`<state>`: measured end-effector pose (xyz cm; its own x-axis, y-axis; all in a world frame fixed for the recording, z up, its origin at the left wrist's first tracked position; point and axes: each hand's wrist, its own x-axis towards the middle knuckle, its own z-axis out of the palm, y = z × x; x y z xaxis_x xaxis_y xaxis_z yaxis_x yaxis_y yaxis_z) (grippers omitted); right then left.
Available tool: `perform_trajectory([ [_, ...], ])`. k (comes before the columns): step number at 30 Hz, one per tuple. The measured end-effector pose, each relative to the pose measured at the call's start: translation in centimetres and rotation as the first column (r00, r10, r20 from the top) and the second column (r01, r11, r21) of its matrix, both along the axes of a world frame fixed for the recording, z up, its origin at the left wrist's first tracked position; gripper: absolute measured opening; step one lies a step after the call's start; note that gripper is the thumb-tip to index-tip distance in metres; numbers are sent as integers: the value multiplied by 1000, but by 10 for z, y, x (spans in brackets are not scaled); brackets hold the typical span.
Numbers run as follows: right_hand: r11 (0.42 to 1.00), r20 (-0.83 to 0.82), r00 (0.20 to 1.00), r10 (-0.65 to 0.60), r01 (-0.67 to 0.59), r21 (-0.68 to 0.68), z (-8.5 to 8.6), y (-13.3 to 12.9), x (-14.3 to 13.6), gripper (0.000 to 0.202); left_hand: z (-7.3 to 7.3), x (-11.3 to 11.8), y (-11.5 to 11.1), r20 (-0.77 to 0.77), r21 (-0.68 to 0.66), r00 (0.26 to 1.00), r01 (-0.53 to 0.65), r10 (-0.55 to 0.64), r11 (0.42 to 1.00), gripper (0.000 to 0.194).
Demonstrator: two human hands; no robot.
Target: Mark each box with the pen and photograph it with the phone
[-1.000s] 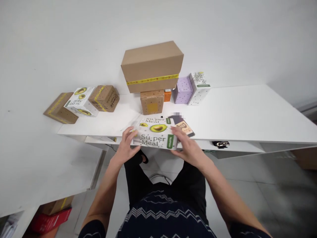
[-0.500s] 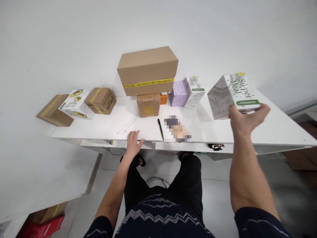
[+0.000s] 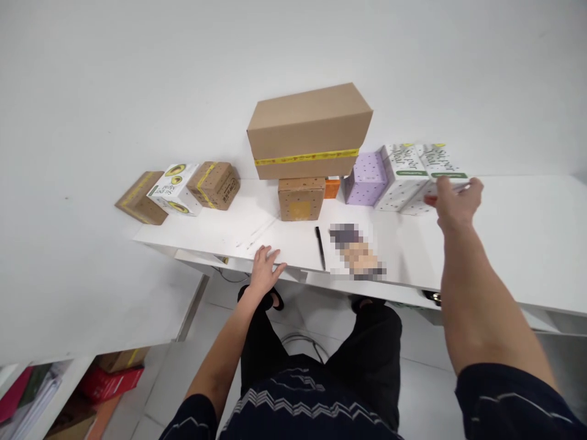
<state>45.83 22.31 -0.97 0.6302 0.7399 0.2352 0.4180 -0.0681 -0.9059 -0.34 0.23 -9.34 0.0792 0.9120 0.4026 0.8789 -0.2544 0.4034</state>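
My right hand (image 3: 457,205) grips the near top end of a white "Super Meal" box (image 3: 438,160), with thumb and fingers on its sides. That box stands beside a matching white box (image 3: 400,188), and the two look to be touching. A lilac dotted box (image 3: 367,178) stands just left of the pair. My left hand (image 3: 266,269) rests at the front edge of the white table (image 3: 220,238), its fingers spread and nothing in them. To its right lie a black pen (image 3: 320,247) and a flat blurred-out item (image 3: 360,250).
A large cardboard carton (image 3: 312,131) sits on a smaller brown box (image 3: 300,201), with an orange box (image 3: 331,187) behind. At the left stand a white avocado box (image 3: 177,189) and brown boxes (image 3: 213,183). A wall (image 3: 183,79) runs behind the table.
My right hand has brought the white box leftward and back, up against the matching white box. The view has shifted. My left hand stays at the table edge.
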Motion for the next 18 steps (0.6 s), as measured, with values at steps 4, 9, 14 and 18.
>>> perform_trajectory([
  [4, 989, -276, 954, -119, 88, -120, -1, -48, -3, 59, 15, -35, 22, 216, -50, 971, -96, 104, 994, 46],
  [9, 992, -400, 909, -119, 129, 0, -33, -135, -20, 42, 73, -120, 83, 186, -24, 844, -507, 502, 861, 62],
  [14, 988, -440, 892, -106, 144, 53, -65, -182, -39, 40, 134, -176, 140, 16, -42, 757, -652, 653, 757, 105],
  [18, 985, -428, 895, -125, 164, 54, -69, -184, -46, 41, 154, -194, 169, -111, -118, 780, -626, 616, 771, 109],
])
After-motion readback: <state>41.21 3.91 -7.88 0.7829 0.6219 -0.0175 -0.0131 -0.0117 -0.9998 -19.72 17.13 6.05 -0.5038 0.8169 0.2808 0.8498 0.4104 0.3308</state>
